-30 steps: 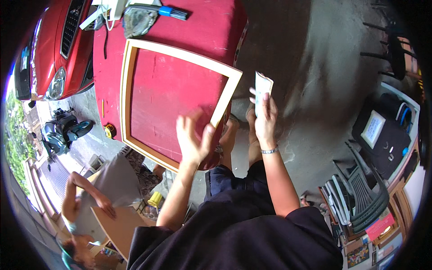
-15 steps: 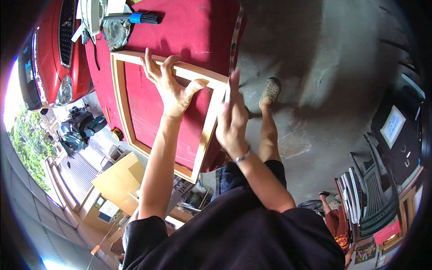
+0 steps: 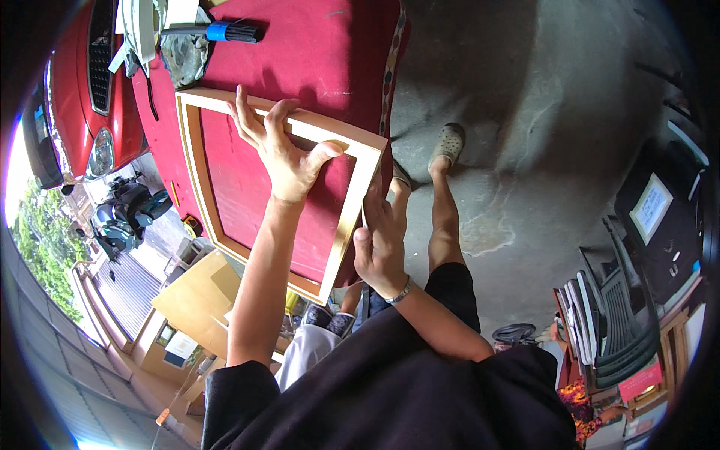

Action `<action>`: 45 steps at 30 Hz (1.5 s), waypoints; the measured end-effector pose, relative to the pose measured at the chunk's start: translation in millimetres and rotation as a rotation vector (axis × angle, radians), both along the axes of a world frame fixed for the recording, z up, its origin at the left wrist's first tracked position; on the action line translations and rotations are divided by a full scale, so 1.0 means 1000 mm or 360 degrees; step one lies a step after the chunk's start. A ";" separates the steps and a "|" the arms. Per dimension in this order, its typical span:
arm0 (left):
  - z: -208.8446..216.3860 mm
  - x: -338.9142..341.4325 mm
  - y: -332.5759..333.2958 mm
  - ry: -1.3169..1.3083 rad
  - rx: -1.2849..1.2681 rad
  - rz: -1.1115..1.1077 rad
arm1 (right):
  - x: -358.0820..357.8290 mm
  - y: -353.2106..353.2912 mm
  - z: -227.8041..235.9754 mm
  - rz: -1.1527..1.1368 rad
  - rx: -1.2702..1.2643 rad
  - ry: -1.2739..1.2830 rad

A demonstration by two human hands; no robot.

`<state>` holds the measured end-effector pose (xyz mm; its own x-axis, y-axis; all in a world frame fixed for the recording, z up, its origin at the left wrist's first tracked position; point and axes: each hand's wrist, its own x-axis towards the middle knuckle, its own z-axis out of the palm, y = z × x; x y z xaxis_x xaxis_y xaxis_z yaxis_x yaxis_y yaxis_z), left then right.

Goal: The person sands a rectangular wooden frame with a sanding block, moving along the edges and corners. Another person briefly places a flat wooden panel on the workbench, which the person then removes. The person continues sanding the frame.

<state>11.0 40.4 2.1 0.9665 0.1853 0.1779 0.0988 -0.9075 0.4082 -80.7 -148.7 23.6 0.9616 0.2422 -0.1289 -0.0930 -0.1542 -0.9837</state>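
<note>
A pale wooden frame (image 3: 343, 238) lies on the red cloth-covered table (image 3: 330, 52), one corner at the table's right edge. My left hand (image 3: 283, 161) grips its far rail, fingers spread over the wood and thumb pressed near the right corner. Along the outer face of the right rail is my right hand (image 3: 382, 251), its fingers held together around a thin flat piece. Only a pale edge of that piece shows, so its kind is unclear. A metal bracelet (image 3: 401, 291) circles my right wrist.
At the table's far left are a blue-banded bundle of dark strips (image 3: 229, 31) and a crumpled plastic bag (image 3: 185, 60). A tape measure (image 3: 192, 225) sits by the left edge. Beyond stand a red car (image 3: 75, 90) and a motorbike (image 3: 124, 214). Stacked chairs (image 3: 615, 322) stand right.
My right hand has slid toward me along the frame's right rail, from the far corner to lower down. My left hand keeps its place on the frame. A person's legs now show near the table.
</note>
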 end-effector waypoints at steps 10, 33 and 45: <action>0.004 -0.005 -0.001 0.0028 -0.0027 0.0051 | 0.036 0.002 -0.006 -0.0108 0.0072 -0.0055; 0.001 -0.002 -0.001 0.0021 -0.0061 0.0038 | 0.116 -0.048 -0.020 0.0311 0.0353 -0.0006; 0.004 0.000 0.000 0.0052 -0.0013 0.0025 | 0.166 -0.078 -0.007 0.0966 0.0127 -0.0140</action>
